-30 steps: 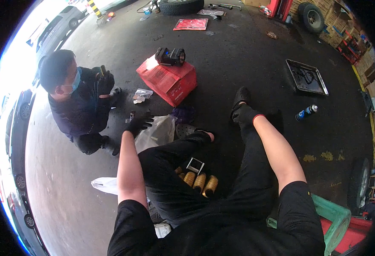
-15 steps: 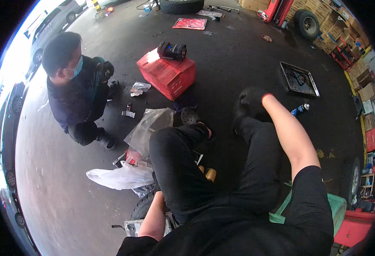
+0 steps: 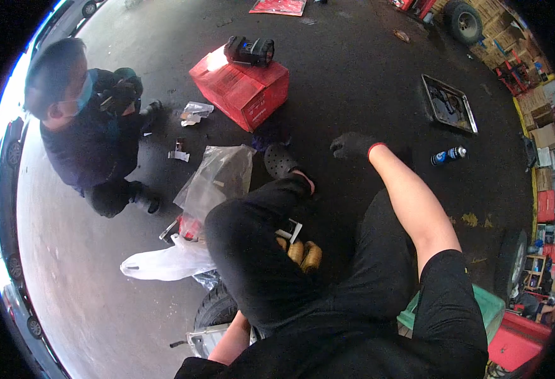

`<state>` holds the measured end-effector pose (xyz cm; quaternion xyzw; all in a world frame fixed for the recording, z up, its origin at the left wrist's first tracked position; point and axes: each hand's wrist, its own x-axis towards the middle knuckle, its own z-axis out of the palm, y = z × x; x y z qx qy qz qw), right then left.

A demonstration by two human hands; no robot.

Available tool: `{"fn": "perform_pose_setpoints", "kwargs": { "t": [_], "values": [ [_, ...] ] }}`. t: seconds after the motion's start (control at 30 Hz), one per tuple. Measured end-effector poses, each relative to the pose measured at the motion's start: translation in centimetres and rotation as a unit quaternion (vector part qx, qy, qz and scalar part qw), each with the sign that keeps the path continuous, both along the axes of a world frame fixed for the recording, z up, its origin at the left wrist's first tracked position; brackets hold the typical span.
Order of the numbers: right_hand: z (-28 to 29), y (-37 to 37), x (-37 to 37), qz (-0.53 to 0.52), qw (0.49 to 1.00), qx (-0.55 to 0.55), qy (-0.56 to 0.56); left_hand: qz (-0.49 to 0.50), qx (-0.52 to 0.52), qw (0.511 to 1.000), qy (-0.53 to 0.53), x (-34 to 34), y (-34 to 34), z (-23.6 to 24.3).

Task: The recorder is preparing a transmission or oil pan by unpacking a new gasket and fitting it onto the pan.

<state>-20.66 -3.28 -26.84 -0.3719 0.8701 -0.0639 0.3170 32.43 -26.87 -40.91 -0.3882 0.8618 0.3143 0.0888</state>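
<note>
My gloved right hand (image 3: 352,146) hovers above the dark floor beside my clog (image 3: 279,161), fingers loosely bent and apart, holding nothing I can see. My left forearm (image 3: 236,335) reaches down beside my left thigh, which hides that hand, near a tire (image 3: 213,309) and a metal piece (image 3: 205,341). Between my legs lie brass-coloured cylinders (image 3: 309,256) and a pale metal bracket (image 3: 295,228). A clear plastic bag (image 3: 217,174) and a white bag (image 3: 160,265) lie left of my knee. A spray can (image 3: 448,155) lies right of my right hand.
A masked co-worker (image 3: 88,139) crouches at left, hands together. A red box (image 3: 239,101) bears a black device (image 3: 249,52). A metal tray (image 3: 472,117) lies at right; a green stool (image 3: 486,303) is beside me. Boxes (image 3: 542,136) and wheels (image 3: 464,22) line the right wall.
My left hand has moved from out over the bags down behind my left thigh. My right hand has lifted away from my right foot, and that leg has drawn back.
</note>
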Motion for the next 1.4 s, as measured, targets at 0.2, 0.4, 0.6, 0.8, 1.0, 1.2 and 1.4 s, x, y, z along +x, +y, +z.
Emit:
{"fn": "perform_pose_setpoints", "kwargs": {
  "t": [0.2,0.4,0.6,0.8,1.0,1.2,1.4],
  "values": [
    [-8.3,-1.5,-8.3,0.025,0.998,0.045,-0.04,-0.02,-0.021,0.998,-0.059,-1.7,0.8,1.0],
    [-14.3,-6.5,-18.2,0.069,0.992,0.096,-0.032,-0.035,-0.012,0.991,-0.13,-4.0,0.1,3.3],
    [-11.3,-6.7,-19.5,0.061,0.996,-0.036,-0.047,-0.057,0.02,0.977,-0.204,-4.7,-2.7,5.5],
    [-3.9,-0.3,-18.9,0.088,0.967,0.138,-0.194,-0.019,0.083,0.933,-0.35,-8.3,-4.0,10.7],
    [9.0,0.0,-22.4,0.04,0.938,0.207,-0.274,0.215,0.214,0.843,-0.445,-17.2,-6.1,15.9],
    [15.1,0.1,-28.6,-0.157,0.925,0.15,-0.313,-0.08,0.194,0.924,-0.32,-23.4,-6.7,15.3],
    [13.4,9.4,-34.8,-0.303,0.89,0.144,-0.31,-0.06,0.204,0.962,-0.17,-38.6,-8.8,18.4]
  ]
}}
